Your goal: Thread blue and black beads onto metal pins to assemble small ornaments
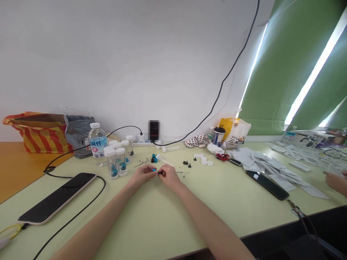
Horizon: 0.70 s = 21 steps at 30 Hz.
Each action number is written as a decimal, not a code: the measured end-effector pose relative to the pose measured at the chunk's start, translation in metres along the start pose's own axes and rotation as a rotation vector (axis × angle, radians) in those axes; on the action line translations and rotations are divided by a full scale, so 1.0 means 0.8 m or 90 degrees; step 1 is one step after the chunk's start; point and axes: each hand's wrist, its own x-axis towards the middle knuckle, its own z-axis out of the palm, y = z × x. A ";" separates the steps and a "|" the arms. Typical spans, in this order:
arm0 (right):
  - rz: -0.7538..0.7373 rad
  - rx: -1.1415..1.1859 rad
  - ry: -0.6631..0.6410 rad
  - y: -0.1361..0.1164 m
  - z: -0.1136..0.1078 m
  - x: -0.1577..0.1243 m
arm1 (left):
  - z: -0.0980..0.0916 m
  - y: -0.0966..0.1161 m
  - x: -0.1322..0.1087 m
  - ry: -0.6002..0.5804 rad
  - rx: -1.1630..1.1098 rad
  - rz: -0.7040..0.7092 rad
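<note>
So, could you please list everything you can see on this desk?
water bottle: one, clear, back left
capped vials: several, clear, back left
tablet: one, black, front left
round caps: several, white, centre
scissors: one, red-handled, back right
phone: one, black, right
paper packets: many, white, right
striped bag: one, red and yellow, far left
co-worker's hand: one, right edge
left hand: one, centre
right hand: one, centre

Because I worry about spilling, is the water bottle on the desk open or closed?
Closed: the plastic water bottle stands upright with its white cap on its neck.
</note>
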 end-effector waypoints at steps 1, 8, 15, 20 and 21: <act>0.002 0.000 -0.001 0.000 0.000 0.000 | 0.000 0.000 0.000 -0.001 0.001 0.001; 0.030 0.010 -0.010 0.000 0.001 0.000 | 0.000 0.000 0.000 -0.005 0.001 0.005; 0.078 0.056 -0.024 -0.002 0.001 0.000 | 0.001 0.003 -0.001 -0.020 -0.003 0.002; 0.139 0.145 -0.049 -0.003 0.002 -0.002 | 0.002 0.003 -0.001 -0.020 -0.003 0.002; 0.154 0.168 -0.056 -0.002 0.003 -0.002 | 0.002 0.003 -0.001 -0.020 -0.002 0.002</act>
